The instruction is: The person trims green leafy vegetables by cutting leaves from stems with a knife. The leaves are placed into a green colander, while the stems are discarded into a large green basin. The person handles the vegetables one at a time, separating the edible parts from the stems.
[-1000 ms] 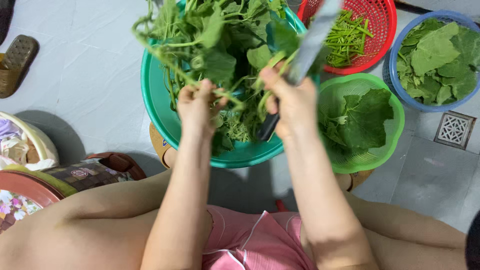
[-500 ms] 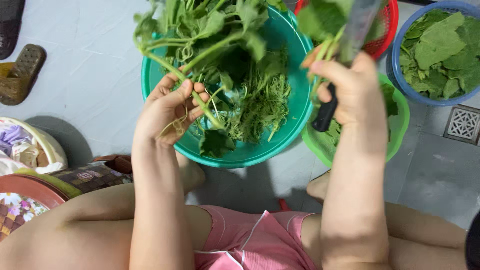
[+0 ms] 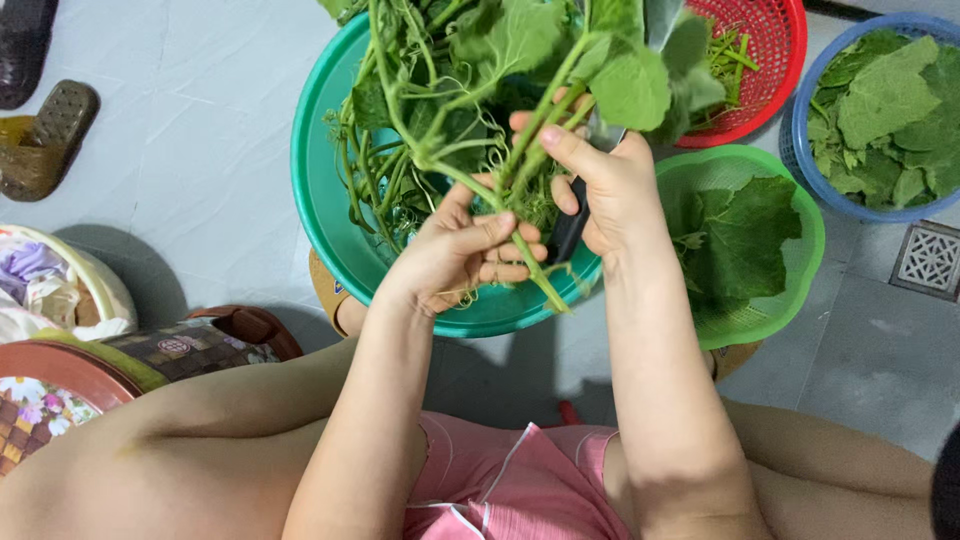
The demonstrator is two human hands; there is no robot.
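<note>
My left hand [image 3: 465, 250] grips a bunch of green leafy vine stems [image 3: 470, 110] above a teal basin [image 3: 325, 215] that holds more greens. My right hand [image 3: 605, 185] is close beside it, holding a knife [image 3: 575, 225] with a dark handle, its blade pointing up behind the leaves. The thumb and fingers of the right hand also pinch stems of the same bunch. Most of the blade is hidden by leaves.
A light green basket [image 3: 790, 290] of large leaves sits right of the basin. A red basket [image 3: 775, 60] with cut stems and a blue basket [image 3: 810, 165] of leaves stand farther back. Sandals [image 3: 45, 135] lie at left, a floor drain [image 3: 928, 260] at right.
My hands were apart half a second ago; they have come together over the basin, the right hand with the knife moving left onto the bunch that the left hand holds.
</note>
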